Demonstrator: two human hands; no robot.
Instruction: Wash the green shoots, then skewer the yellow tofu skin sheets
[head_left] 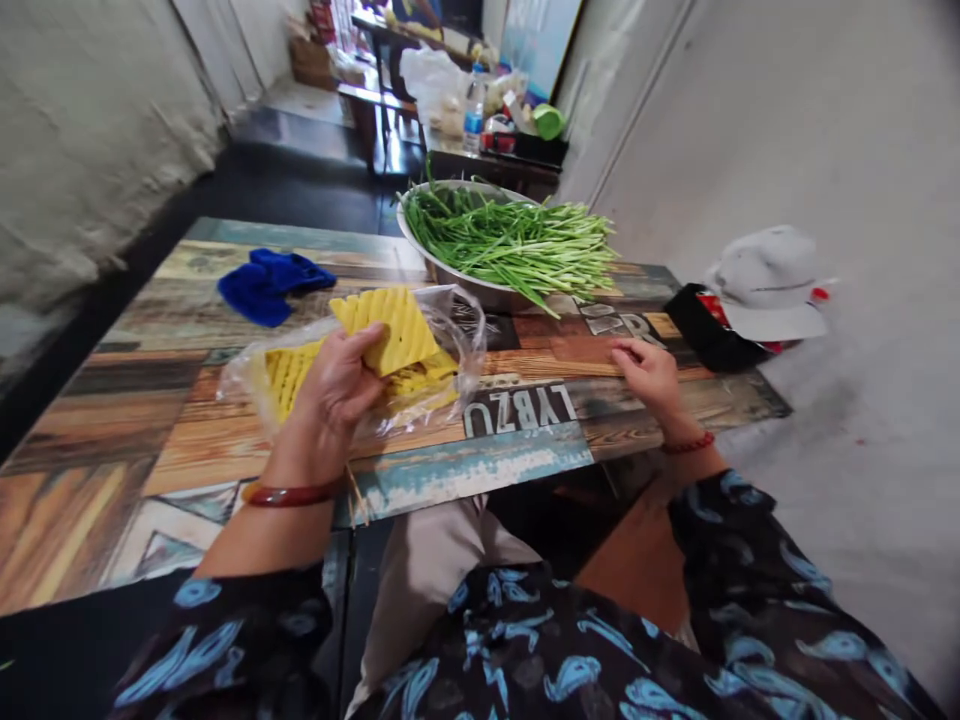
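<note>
A yellow ridged slab (390, 325) is gripped between the thumb and fingers of my left hand (337, 385), tilted above an open clear plastic bag (469, 335). More yellow ridged pieces (289, 375) lie in the bag beneath it. My right hand (649, 375) is over the right part of the table, its thumb and forefinger pinched together; anything between them is too small to make out. Thin sticks (358, 495) show at the table's near edge, below my left hand.
A metal bowl (409, 235) heaped with long green stalks (517, 240) stands at the back of the wood-patterned table (187, 440). A blue cloth (270, 285) lies at the back left. A black box (694, 325) and white cap (772, 275) are at the right end, beside the wall.
</note>
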